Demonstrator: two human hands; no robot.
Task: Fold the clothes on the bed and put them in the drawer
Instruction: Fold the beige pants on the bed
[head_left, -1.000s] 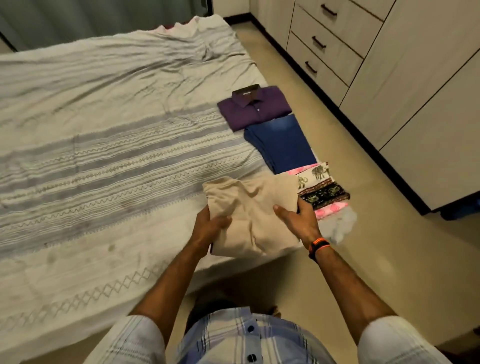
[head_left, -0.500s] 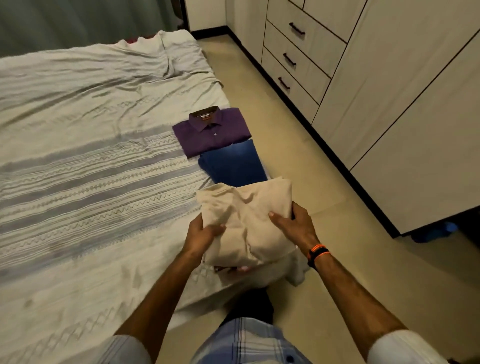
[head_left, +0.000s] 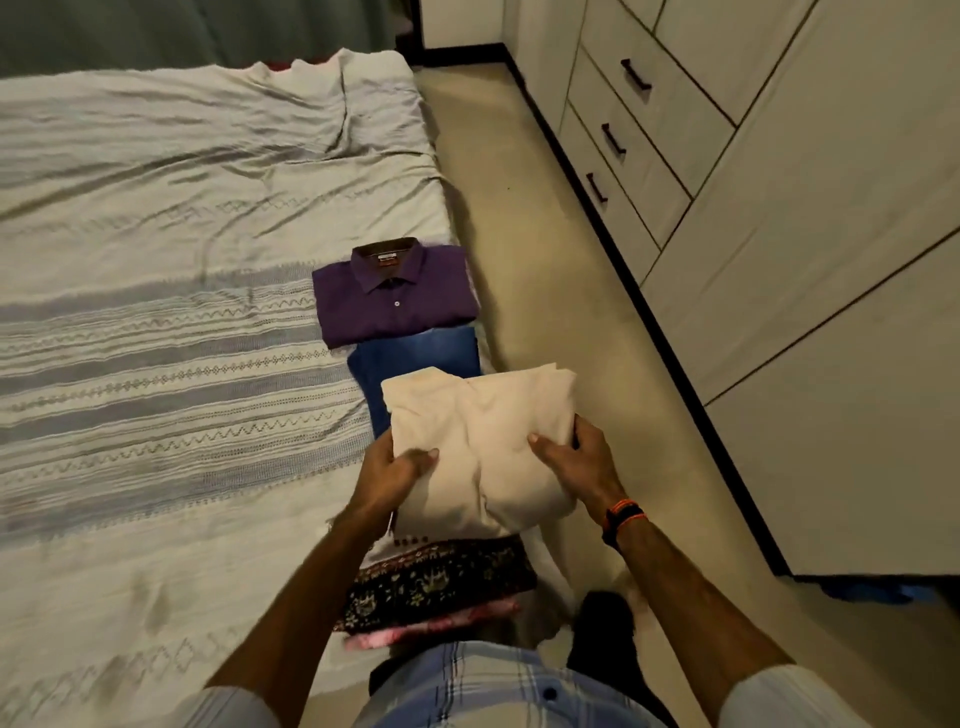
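Fingers of both hands clamp the folded beige garment (head_left: 478, 441) at its near corners.
Left hand (head_left: 392, 475) and right hand (head_left: 579, 462) hold it over the bed edge (head_left: 436, 171); closed drawers (head_left: 623, 140) lie toward 1 o'clock.

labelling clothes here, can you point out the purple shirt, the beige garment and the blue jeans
purple shirt (head_left: 395, 299): head view, on its buttoned front.
beige garment (head_left: 483, 431): head view, middle of the folded top.
blue jeans (head_left: 415, 358): head view, on the exposed part.

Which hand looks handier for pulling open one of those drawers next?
Probably the right hand: the drawers lie on the person's right, across the floor from the bed. Both it and the left hand grip the folded beige garment, so one must let go first.
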